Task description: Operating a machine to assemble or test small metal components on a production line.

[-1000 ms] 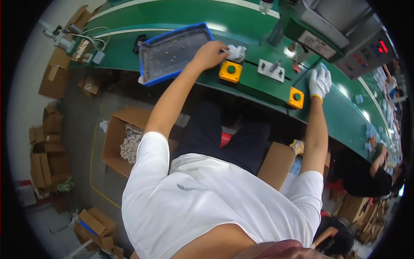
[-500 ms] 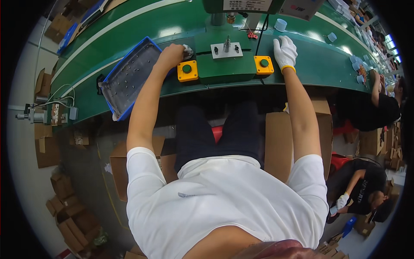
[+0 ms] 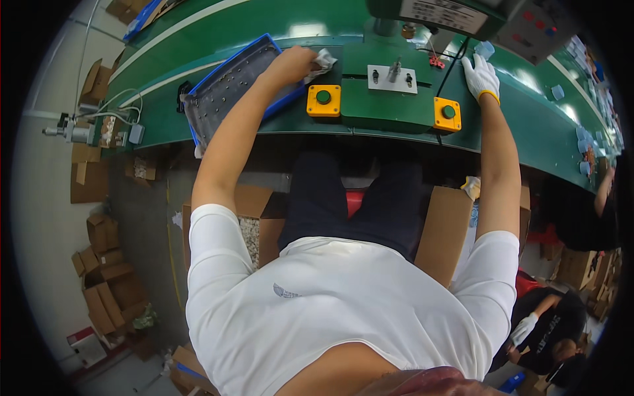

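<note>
My bare left hand (image 3: 294, 65) reaches over the right edge of a blue tray (image 3: 266, 41), its fingers closed at a crumpled white cloth (image 3: 324, 61). Several small metal parts lie scattered on the tray's grey lining. On the far side of the right yellow button box (image 3: 448, 114), my right hand (image 3: 481, 77) wears a white glove with a yellow cuff. Its fingers are stretched out and apart, close to a translucent cup (image 3: 484, 50); whether they touch it I cannot tell. Between my hands a metal fixture plate (image 3: 392, 79) with an upright pin sits on a green base.
A second yellow button box (image 3: 323, 100) stands left of the fixture. The green machine head (image 3: 436, 18) hangs above it, with a black cable running down. More cups (image 3: 558, 92) stand to the right. Open cardboard boxes (image 3: 441, 231) flank my legs. A co-worker (image 3: 551, 330) is at lower right.
The whole view has shifted, so the bench appears further right. My right hand has moved slightly away from me, toward the cup. My left hand stays at the white cloth.
</note>
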{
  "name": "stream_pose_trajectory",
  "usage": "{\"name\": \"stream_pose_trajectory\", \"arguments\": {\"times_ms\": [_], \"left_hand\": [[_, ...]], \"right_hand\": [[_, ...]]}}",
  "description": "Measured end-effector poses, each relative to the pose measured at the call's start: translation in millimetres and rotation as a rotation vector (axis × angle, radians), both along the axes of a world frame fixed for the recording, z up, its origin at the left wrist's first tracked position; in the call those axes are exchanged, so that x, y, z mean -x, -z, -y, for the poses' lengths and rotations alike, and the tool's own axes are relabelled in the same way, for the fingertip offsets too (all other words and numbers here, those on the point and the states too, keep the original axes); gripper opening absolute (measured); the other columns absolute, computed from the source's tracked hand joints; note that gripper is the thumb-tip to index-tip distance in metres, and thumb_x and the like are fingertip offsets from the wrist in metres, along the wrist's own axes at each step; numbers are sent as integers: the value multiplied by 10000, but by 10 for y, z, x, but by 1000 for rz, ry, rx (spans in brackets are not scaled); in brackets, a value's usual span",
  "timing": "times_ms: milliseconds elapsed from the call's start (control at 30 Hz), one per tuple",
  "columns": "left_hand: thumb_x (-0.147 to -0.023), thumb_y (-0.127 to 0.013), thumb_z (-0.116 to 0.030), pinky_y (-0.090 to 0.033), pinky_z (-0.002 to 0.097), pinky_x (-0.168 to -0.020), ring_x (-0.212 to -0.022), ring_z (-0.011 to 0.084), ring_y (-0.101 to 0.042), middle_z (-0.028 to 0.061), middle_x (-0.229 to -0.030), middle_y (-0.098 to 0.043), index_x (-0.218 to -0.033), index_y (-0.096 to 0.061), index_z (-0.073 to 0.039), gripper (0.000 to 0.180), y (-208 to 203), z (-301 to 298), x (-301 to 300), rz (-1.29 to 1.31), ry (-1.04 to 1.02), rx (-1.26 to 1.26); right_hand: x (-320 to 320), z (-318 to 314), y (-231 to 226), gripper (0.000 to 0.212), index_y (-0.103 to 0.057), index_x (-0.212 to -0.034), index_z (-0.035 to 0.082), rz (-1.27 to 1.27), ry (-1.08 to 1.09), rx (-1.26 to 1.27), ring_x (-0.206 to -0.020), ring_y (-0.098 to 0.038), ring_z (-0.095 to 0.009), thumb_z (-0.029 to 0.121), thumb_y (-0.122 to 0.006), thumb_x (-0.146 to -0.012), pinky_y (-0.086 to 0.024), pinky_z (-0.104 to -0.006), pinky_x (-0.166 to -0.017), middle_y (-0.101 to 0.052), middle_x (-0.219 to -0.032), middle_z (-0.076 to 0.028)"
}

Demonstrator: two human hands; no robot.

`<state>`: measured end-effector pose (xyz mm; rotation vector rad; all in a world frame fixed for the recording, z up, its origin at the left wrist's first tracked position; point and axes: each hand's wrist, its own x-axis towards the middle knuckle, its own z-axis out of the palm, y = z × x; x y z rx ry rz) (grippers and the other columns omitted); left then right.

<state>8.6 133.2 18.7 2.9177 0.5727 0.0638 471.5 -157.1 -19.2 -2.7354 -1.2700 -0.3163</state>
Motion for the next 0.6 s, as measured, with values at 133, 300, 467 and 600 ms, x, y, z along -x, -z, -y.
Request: {"name": "stream_pose_trajectory", "arguments": {"times_ms": [133, 300, 467, 600], "left_hand": [[-978, -703, -231, -563, 556, -870, -1006, 499, -699, 272, -1020, -749, -1062, -739, -15, 235, 13, 87, 161, 23, -34, -56], [-983, -672, -141, -576, 498, -821, -960, 463, -727, 264, -1014, -759, -1076, -728, 6, 183, -410, 598, 158, 489, -173, 74], [-1010, -679, -26, -578, 340, -867, -944, 125, -716, 72, -1042, -805, -1131, -774, 22, 161, -8, 2375, 709, 632, -187, 1109], [-1002, -673, -41, -522, 396, -1097, -1213, 229, -692, 118, -1315, -733, -1374, -651, 53, 384, 939, 3523, 903, 381, -263, 2216]], "right_hand": [[156, -75, -17, 678, -584, -1522, 82, -15, 28, -262, -1441, -532, -370, 568, -437, -1072, -412, -440, -1206, -592, -1565, -144], [407, 481, -56, 515, -669, -1423, 46, 5, -51, -829, -1459, -527, -374, 387, -641, -1038, -397, -426, -1228, -615, -1536, -201], [3304, 1557, -894, 372, -753, -1112, 33, -166, -766, -909, -976, -749, -358, 27, -789, -742, -617, -418, -881, -754, -1131, -144], [4102, 2003, -122, 369, -700, -1144, 33, -324, -571, -722, -909, -730, -357, 179, -785, -816, -604, -431, -727, -708, -1089, -146]]}}
